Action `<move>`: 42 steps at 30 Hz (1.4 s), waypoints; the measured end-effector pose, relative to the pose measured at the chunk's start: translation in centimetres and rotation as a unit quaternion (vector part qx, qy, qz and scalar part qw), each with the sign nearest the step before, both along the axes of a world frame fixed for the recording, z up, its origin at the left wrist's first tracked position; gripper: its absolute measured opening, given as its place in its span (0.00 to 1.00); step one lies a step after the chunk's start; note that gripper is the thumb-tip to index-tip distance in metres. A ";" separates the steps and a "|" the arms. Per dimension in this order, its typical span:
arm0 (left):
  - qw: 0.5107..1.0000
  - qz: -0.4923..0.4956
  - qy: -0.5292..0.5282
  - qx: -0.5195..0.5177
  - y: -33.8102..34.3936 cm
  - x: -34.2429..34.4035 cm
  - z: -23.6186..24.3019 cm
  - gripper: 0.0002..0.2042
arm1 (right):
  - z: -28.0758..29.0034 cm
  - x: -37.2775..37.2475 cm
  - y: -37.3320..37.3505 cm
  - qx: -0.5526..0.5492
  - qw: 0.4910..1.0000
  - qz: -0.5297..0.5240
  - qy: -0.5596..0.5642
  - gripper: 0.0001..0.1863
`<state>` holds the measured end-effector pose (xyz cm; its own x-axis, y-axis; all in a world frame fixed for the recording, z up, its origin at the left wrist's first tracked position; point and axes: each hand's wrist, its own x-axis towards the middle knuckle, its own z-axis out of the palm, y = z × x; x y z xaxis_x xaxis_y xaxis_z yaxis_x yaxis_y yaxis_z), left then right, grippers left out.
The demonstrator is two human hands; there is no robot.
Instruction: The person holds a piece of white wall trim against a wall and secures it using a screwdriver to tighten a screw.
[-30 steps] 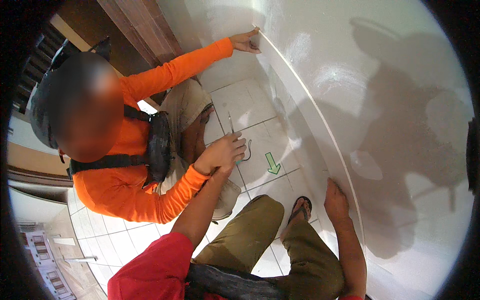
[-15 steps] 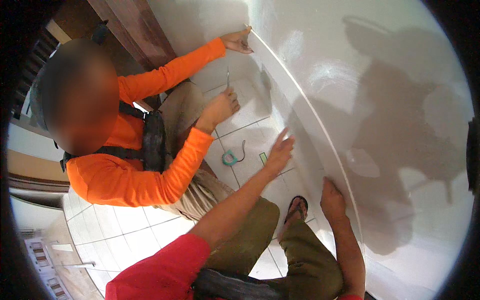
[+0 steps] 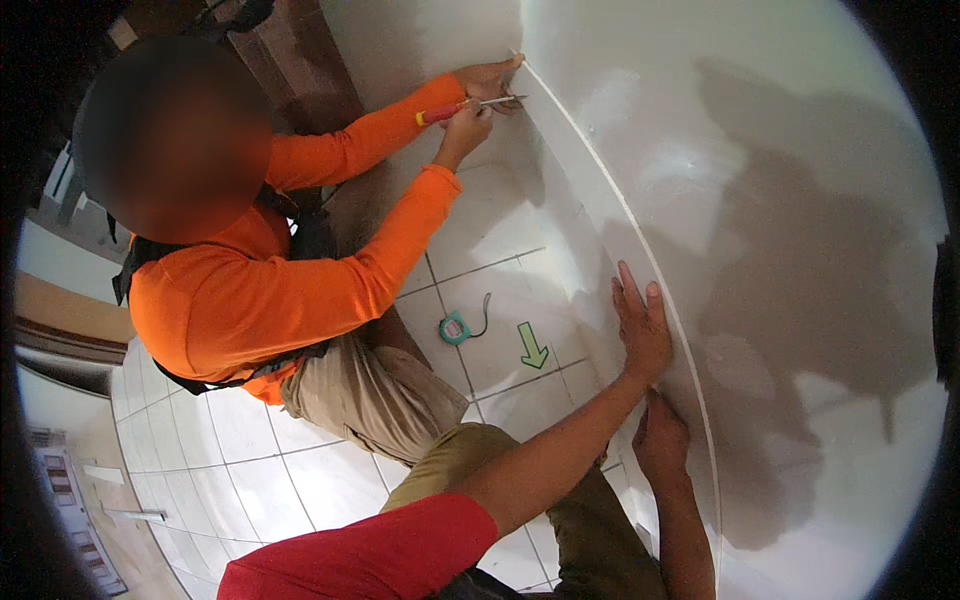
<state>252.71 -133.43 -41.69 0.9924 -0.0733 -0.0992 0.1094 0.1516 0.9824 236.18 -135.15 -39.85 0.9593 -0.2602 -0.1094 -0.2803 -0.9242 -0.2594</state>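
A thin white strip or cable (image 3: pixel 640 232) runs along the pale wall, curving from the far corner down toward me. My left hand (image 3: pixel 645 330) lies against the wall just beside it, fingers spread and nothing in them. Just nearer, my right hand (image 3: pixel 664 445) rests by the wall with its fingers curled in; whatever they might hold is hidden. At the corner, a co-worker in orange sleeves has one hand (image 3: pixel 492 78) at the strip's far end. The co-worker's other hand grips a screwdriver (image 3: pixel 436 115) with a red and yellow handle, its tip toward the wall below the strip.
On the white tiled floor (image 3: pixel 250 440) lie a teal tape measure (image 3: pixel 454 328) with a dark wrist cord and a green arrow marker (image 3: pixel 533 345). The co-worker crouches at the left, knees (image 3: pixel 375 400) close to mine. A dark wooden frame (image 3: pixel 300 60) stands behind.
My left hand has moved from above the floor onto the wall beside the strip. The co-worker has raised the screwdriver toward the corner. My right hand has hardly moved.
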 end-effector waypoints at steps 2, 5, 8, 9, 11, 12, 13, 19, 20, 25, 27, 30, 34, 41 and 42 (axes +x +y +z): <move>1.000 -0.005 0.011 -0.004 -0.2 -0.4 0.2 0.42 | 0.2 -0.3 -0.1 -0.002 1.000 0.002 -0.003 0.19; 0.999 -0.020 0.028 -0.006 -0.3 -0.8 0.3 0.42 | 0.1 -0.5 -0.1 -0.025 0.999 0.032 -0.033 0.18; 0.999 -0.031 0.023 0.002 -0.1 -0.6 0.1 0.43 | 0.1 -0.6 0.0 -0.053 0.997 0.053 -0.033 0.17; 0.999 -0.035 0.020 0.005 0.0 -0.6 -0.1 0.44 | 0.1 -0.6 0.0 -0.050 0.997 0.053 -0.029 0.17; 0.999 -0.038 0.011 0.008 0.0 -0.5 -0.4 0.44 | 0.2 -0.6 -0.2 -0.047 0.997 0.058 -0.016 0.17; 0.999 -0.038 0.003 0.010 0.0 -0.4 -0.6 0.45 | 0.1 -0.8 -0.3 -0.046 0.997 0.062 -0.008 0.17; 0.999 -0.039 -0.005 0.013 0.1 -0.3 -0.7 0.45 | -0.1 -1.0 -0.4 -0.045 0.997 0.065 0.000 0.17; 0.998 -0.062 0.015 0.018 0.1 -0.2 -0.6 0.46 | -0.1 -1.1 -0.7 -0.043 0.994 0.094 -0.047 0.16; 0.998 -0.064 0.011 0.019 0.1 -0.1 -0.7 0.46 | 0.0 -0.9 -0.6 -0.045 0.994 0.089 -0.036 0.16; 0.994 -0.106 -0.006 0.020 0.3 0.1 -1.2 0.51 | 0.3 -0.3 -0.8 -0.041 0.995 0.089 -0.025 0.16; 0.993 -0.109 -0.030 0.025 0.4 0.6 -1.6 0.54 | 0.2 -0.2 -0.8 -0.043 0.995 0.086 -0.023 0.16; 0.992 -0.113 -0.043 0.028 0.5 1.0 -2.1 0.57 | 0.3 0.1 -0.6 -0.050 0.995 0.088 -0.022 0.16; 0.992 -0.121 -0.029 0.030 0.6 1.0 -1.7 0.58 | 0.7 0.4 -0.7 -0.054 0.995 0.083 -0.011 0.16; 0.992 -0.118 -0.031 0.023 0.6 1.4 -1.5 0.57 | 0.5 0.3 -0.8 -0.049 0.994 0.094 -0.038 0.15; 0.992 -0.123 -0.027 0.028 0.6 1.4 -1.6 0.58 | 0.4 0.4 -0.9 -0.050 0.993 0.097 -0.036 0.15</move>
<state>254.11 -132.80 -43.26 0.9489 -0.3103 -0.0573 0.0832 0.0711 0.9940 236.54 -136.06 -39.41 0.9969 -0.0759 -0.0221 -0.0786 -0.9811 -0.1767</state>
